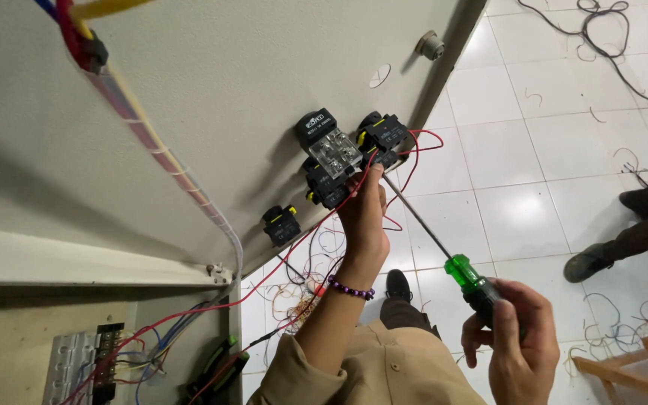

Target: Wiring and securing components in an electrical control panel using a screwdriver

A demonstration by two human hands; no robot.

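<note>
- On the inside of the open cabinet door, the left hand pinches a red wire at a black switch block; its grip looks closed on the wire, though the fingertips are partly hidden.
- The right hand is wrapped firmly round the green-handled screwdriver, whose tip sits at that block.
- Wire scraps litter the white tiled floor below.

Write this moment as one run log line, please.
left hand: holds red wire at black switch block | right hand: grips green-handled screwdriver, tip at block | cabinet door: open
</note>
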